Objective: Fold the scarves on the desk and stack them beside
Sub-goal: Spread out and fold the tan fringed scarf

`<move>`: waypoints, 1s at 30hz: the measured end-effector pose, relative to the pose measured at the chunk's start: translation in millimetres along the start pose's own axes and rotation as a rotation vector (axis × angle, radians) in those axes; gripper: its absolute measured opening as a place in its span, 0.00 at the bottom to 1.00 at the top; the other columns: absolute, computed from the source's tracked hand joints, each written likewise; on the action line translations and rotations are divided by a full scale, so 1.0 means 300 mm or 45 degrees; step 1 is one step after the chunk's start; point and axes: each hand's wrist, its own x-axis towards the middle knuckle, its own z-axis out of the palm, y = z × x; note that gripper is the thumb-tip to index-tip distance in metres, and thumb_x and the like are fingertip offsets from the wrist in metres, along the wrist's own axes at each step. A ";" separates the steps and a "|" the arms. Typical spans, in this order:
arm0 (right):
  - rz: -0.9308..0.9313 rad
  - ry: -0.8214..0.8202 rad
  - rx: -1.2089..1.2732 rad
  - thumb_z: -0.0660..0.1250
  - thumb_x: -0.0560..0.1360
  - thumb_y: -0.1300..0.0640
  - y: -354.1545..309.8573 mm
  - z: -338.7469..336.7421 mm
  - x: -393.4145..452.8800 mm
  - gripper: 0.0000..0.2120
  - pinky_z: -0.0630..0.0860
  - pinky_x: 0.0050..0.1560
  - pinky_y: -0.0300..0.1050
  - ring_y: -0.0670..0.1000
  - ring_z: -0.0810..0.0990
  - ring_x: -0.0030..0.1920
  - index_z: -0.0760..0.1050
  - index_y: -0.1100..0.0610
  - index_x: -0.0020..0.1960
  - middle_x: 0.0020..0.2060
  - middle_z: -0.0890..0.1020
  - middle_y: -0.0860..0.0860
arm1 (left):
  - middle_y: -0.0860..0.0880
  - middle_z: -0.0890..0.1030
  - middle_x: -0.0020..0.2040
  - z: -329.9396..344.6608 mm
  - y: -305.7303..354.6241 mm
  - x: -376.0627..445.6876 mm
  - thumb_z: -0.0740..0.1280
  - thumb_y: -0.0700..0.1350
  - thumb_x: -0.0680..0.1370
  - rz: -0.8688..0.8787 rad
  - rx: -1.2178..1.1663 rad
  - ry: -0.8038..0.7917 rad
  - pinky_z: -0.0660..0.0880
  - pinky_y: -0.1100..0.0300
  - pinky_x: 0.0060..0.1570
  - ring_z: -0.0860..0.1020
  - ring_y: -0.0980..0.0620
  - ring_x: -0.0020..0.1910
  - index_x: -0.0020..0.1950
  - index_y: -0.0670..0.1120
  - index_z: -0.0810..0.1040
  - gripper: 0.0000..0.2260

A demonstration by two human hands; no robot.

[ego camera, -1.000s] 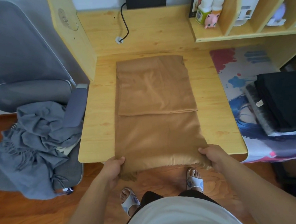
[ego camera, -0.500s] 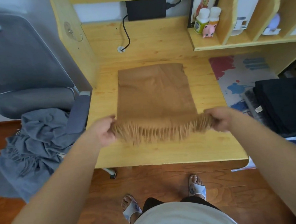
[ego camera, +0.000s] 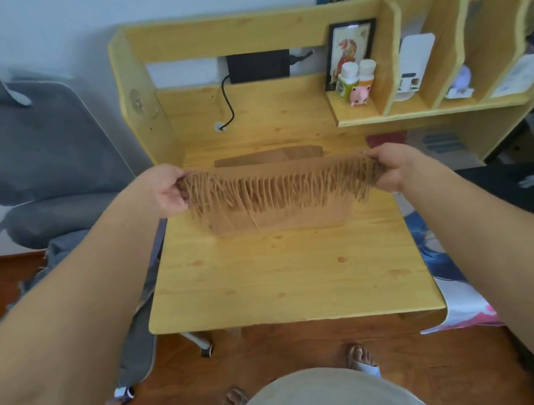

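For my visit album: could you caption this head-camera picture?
Both hands, left and right, lift the tan scarf's fringed end over the wooden desk.

Above the wooden desk (ego camera: 285, 275), the left hand (ego camera: 167, 192) and right hand (ego camera: 391, 169) each pinch a corner of the tan scarf (ego camera: 282, 220), its fringe (ego camera: 277, 190) hanging between them. The rest lies folded beneath, apparently on the desk. A grey chair (ego camera: 36, 152) stands left.

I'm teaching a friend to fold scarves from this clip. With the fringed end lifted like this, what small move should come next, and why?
Probably carry the fringed end forward and lay it down on the far edge. Both the left hand and right hand pinch its corners in the air, with the rest of the brown scarf flat on the desk, so the fold is only half made.
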 end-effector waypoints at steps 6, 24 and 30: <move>-0.030 0.045 0.086 0.51 0.84 0.69 -0.040 0.050 -0.022 0.14 0.83 0.44 0.49 0.54 0.82 0.43 0.75 0.65 0.52 0.42 0.80 0.60 | 0.44 0.81 0.48 -0.007 0.041 0.003 0.50 0.38 0.87 0.049 0.009 -0.043 0.80 0.51 0.46 0.81 0.48 0.47 0.56 0.41 0.79 0.17; 0.291 0.231 -0.593 0.52 0.80 0.74 0.712 -0.290 -0.135 0.16 0.70 0.19 0.40 0.52 0.73 0.22 0.74 0.60 0.43 0.32 0.76 0.59 | 0.40 0.81 0.50 -0.201 -0.850 -0.044 0.60 0.45 0.83 -0.227 0.318 0.023 0.76 0.45 0.46 0.80 0.38 0.47 0.44 0.49 0.85 0.15; 0.328 0.243 -1.161 0.57 0.79 0.66 0.849 -0.287 -0.050 0.16 0.81 0.36 0.51 0.60 0.81 0.41 0.81 0.56 0.42 0.43 0.81 0.59 | 0.45 0.81 0.42 -0.201 -0.960 0.004 0.59 0.43 0.86 -0.277 0.907 -0.014 0.72 0.59 0.32 0.76 0.46 0.36 0.51 0.43 0.83 0.13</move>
